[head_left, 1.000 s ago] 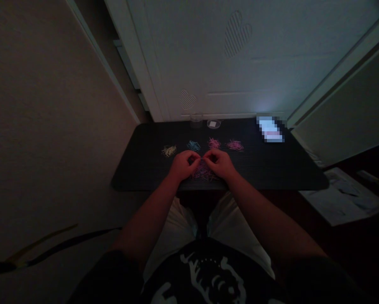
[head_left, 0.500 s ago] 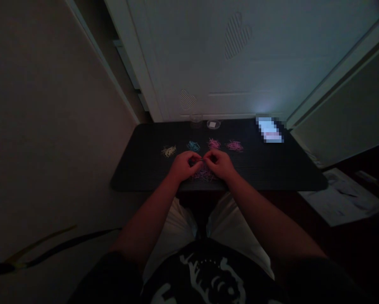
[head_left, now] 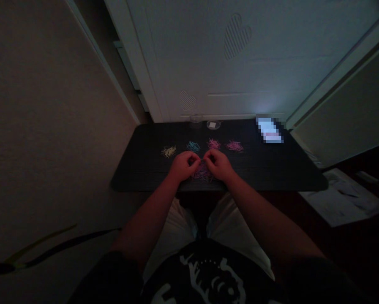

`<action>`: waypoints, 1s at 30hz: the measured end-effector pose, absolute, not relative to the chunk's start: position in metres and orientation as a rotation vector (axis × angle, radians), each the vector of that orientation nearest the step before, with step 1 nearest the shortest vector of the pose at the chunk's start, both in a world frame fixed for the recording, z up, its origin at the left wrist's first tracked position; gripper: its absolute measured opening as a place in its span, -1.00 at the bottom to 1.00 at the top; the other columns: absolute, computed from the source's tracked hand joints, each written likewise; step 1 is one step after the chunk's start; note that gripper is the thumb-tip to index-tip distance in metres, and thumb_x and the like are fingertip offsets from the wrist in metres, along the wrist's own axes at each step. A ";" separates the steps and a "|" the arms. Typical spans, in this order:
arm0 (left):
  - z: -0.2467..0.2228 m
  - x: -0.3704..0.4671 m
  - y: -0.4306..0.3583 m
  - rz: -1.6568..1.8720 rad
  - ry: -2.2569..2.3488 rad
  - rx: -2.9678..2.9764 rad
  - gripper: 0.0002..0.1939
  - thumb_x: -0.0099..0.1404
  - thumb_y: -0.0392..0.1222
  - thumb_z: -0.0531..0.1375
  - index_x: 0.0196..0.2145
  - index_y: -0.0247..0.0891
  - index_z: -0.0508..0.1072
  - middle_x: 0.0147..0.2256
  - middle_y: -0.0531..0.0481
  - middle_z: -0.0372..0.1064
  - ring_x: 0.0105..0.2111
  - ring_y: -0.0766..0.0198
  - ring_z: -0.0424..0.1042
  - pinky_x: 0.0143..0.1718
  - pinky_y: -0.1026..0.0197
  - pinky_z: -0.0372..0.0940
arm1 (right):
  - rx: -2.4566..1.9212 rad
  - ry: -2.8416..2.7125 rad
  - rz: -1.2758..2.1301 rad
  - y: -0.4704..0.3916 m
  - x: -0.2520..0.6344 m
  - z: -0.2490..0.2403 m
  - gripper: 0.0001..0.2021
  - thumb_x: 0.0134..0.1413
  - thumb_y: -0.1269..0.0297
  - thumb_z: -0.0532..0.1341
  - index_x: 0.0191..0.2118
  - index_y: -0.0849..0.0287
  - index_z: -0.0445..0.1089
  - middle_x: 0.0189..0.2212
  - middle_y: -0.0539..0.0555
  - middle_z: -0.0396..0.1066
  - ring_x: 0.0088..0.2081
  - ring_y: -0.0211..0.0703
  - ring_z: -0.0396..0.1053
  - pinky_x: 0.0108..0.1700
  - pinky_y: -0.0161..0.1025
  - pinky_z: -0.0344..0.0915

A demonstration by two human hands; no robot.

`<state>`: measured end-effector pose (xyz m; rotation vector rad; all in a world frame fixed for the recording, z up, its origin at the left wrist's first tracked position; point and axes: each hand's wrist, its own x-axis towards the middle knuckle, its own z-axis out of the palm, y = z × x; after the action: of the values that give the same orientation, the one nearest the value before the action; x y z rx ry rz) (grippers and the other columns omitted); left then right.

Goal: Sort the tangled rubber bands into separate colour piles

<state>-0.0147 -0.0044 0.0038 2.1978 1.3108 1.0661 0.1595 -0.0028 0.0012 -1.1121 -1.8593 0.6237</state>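
My left hand (head_left: 185,165) and my right hand (head_left: 218,164) are close together over a purple pile (head_left: 202,174) of thin strips near the table's front edge. Thumb and fingers of each hand are pinched together, the fingertips nearly meeting. Whatever they hold is too small to make out. Beyond the hands lie a pale yellow pile (head_left: 169,151), a blue pile (head_left: 193,146), a pink pile (head_left: 214,144) and a second pink pile (head_left: 235,146).
On the dark table (head_left: 138,169), a clear round container (head_left: 196,121) and a clear lid (head_left: 213,125) with a white square stand at the back. A lit, pixelated screen (head_left: 270,130) is at the back right. Papers (head_left: 341,198) lie below, to the right.
My fingertips have shifted slightly, and the dark gap between them looks a little different. The piles and the other objects have stayed in place.
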 end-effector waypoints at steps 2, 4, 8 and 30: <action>0.004 -0.015 -0.005 1.071 1.324 2.183 -0.89 0.17 -0.19 0.17 -0.41 -0.28 0.44 -0.43 0.01 0.43 -0.41 0.31 0.37 -0.34 0.26 0.26 | -1.102 -1.845 0.633 -0.003 0.160 0.001 -0.95 0.00 0.39 0.10 -0.44 0.17 0.27 -0.52 0.00 0.27 -0.46 -0.25 0.21 -0.40 -0.29 0.14; 0.004 -0.015 -0.005 1.072 1.333 2.171 -0.89 0.17 -0.19 0.17 -0.41 -0.28 0.44 -0.43 0.02 0.43 -0.41 0.32 0.36 -0.34 0.26 0.26 | -1.094 -1.834 0.639 -0.002 0.160 0.000 -0.95 0.00 0.38 0.10 -0.45 0.17 0.26 -0.53 -0.01 0.26 -0.47 -0.25 0.20 -0.41 -0.30 0.13; 0.003 -0.014 -0.004 1.072 1.333 2.155 -0.91 0.17 -0.21 0.16 -0.42 -0.27 0.43 -0.43 0.02 0.42 -0.41 0.32 0.36 -0.35 0.27 0.26 | -1.093 -1.856 0.617 -0.002 0.160 -0.001 -0.95 0.00 0.38 0.10 -0.44 0.17 0.27 -0.52 0.00 0.26 -0.46 -0.25 0.21 -0.40 -0.29 0.13; 0.004 -0.015 -0.005 1.116 1.335 2.132 -0.90 0.16 -0.22 0.18 -0.37 -0.27 0.46 -0.42 0.01 0.43 -0.41 0.32 0.37 -0.33 0.25 0.27 | -1.096 -1.807 0.647 -0.001 0.161 -0.003 -0.95 0.00 0.36 0.11 -0.45 0.17 0.27 -0.53 -0.01 0.26 -0.49 -0.26 0.20 -0.43 -0.30 0.13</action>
<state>-0.0150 -0.0054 0.0040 2.1321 1.3351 1.1156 0.1606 -0.0007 -0.0027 -1.0965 -1.8065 0.6468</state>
